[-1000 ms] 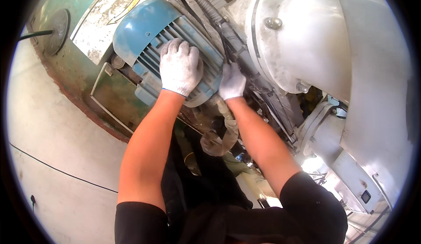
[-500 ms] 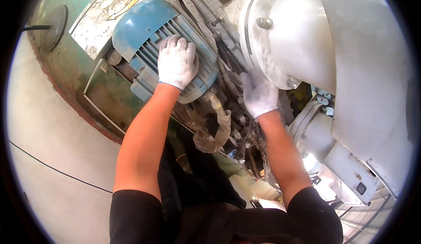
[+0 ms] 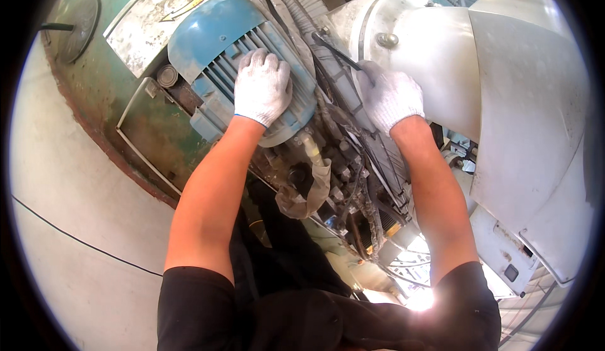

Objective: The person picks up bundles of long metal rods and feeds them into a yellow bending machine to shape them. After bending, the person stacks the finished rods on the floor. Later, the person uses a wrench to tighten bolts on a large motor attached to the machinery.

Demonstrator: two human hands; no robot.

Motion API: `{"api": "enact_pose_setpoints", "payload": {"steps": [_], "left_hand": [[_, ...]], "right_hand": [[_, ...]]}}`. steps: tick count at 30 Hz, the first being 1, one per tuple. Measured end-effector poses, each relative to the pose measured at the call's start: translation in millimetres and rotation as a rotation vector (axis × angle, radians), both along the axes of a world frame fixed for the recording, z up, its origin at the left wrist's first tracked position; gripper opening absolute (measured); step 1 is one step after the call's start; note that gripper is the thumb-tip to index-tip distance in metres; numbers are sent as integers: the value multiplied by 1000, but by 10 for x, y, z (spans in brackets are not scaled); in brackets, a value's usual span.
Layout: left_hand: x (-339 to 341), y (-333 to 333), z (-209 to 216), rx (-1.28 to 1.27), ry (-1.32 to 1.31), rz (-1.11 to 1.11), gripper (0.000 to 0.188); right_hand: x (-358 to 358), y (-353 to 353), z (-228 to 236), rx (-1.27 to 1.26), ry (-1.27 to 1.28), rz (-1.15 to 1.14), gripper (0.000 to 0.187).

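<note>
A blue electric motor (image 3: 208, 30) with ribbed cooling fins lies at the upper left of centre. My left hand (image 3: 263, 88), in a white knit glove, rests on those fins with its fingers bent and pressed together over the ribs. To the right of the motor, my gloved right hand (image 3: 392, 97) is closed round the end of a dark, slim wrench (image 3: 341, 54). The wrench's head sits at the far end, beside the motor's right side, by a wrapped hose. What it fits onto is too small to make out. My right fingertips are partly hidden.
A large white cylindrical housing (image 3: 435, 54) with a bolt stands close to my right hand. Below the motor hang a taped cable (image 3: 320, 184) and tangled hoses and wires (image 3: 359, 193). A green, rust-edged surface (image 3: 148, 143) lies left, with a round disc (image 3: 80, 29).
My right hand has moved up and away from me, toward the white housing, and the wrench now shows clearly in it. My left hand stays on the motor. The view has shifted slightly.
</note>
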State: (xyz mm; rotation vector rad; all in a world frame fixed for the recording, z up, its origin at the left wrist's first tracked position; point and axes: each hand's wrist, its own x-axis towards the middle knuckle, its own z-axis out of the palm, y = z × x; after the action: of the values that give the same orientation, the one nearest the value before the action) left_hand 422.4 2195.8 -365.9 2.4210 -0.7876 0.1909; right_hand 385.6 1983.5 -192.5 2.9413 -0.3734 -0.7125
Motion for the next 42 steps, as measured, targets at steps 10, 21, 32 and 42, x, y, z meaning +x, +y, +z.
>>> {"api": "enact_pose_setpoints", "payload": {"steps": [10,21,32,42], "left_hand": [[8,1,4,1,23,-1,19],[13,-21,13,-23,-51,15,21],[22,-59,-20,-34,-82,17,20],[23,-68,-44,31,-88,10,22]], "right_hand": [[-74,164,-144,5,157,-25,22],[-300,257,-579,149,-56,-183,34],[-907,233,-1814,187,-523,-253,20],[-957,419,-2051,313,-654,-345,23]]}}
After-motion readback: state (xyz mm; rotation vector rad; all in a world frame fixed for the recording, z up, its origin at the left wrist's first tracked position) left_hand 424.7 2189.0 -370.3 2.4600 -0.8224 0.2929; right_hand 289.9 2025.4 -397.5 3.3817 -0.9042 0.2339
